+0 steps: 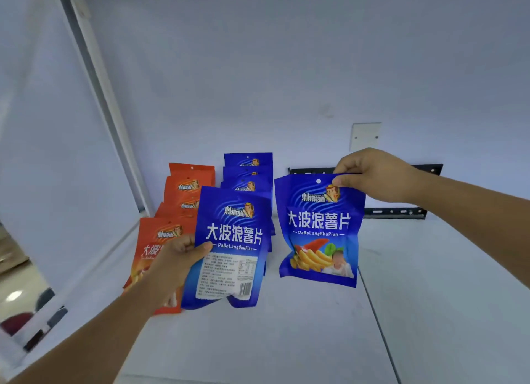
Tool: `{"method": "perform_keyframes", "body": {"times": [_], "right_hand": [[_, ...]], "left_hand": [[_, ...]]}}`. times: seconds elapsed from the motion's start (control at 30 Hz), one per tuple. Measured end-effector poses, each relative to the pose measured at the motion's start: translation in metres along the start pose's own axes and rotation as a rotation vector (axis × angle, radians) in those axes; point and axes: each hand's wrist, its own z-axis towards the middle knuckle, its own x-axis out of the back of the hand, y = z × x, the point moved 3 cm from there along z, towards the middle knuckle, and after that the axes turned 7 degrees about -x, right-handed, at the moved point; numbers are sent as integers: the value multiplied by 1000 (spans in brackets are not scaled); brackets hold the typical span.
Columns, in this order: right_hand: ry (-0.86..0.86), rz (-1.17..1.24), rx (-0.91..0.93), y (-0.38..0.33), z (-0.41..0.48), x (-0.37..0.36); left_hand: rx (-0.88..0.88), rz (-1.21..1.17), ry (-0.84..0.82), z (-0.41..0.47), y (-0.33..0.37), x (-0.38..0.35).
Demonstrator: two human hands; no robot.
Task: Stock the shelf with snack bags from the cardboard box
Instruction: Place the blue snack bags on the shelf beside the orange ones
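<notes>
My left hand (175, 266) grips a blue snack bag (229, 249) by its left edge, back label facing me, at the front of a row of blue bags (248, 172) standing on the white shelf (286, 335). My right hand (375, 174) pinches the top right corner of a second blue snack bag (318, 228), front side facing me, hanging just right of the blue row. A row of orange snack bags (186, 188) stands left of the blue row, partly hidden by my left arm. The cardboard box is out of view.
The shelf's white back wall carries a blank wall plate (364, 136) and black metal brackets (395, 211) behind my right hand. A white upright post (100, 96) bounds the shelf on the left. A seam (375, 320) runs across the shelf board right of the bags.
</notes>
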Motion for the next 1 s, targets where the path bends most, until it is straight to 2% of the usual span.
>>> {"method": "perform_keyframes", "body": {"times": [0.27,0.37,0.47,0.6,0.8,1.0], "right_hand": [[-42,12,-29,7,62,-20],[-37,22,-68,5,67,-22],[-18,27,-114,2,62,-25],[-91,32,-189,-4,51,-42],[-155,24,-199,-27,44,-75],[-235,122,-184,-47,52,-114]], "left_hand": [[28,52,-36,74,-27,-19],[41,79,-69,94,-38,-26],[63,103,-33,113,-55,-26],[57,153,-1,124,-67,-17],[53,242,-64,134,-62,-2],[-40,264,-33,136,-32,14]]}}
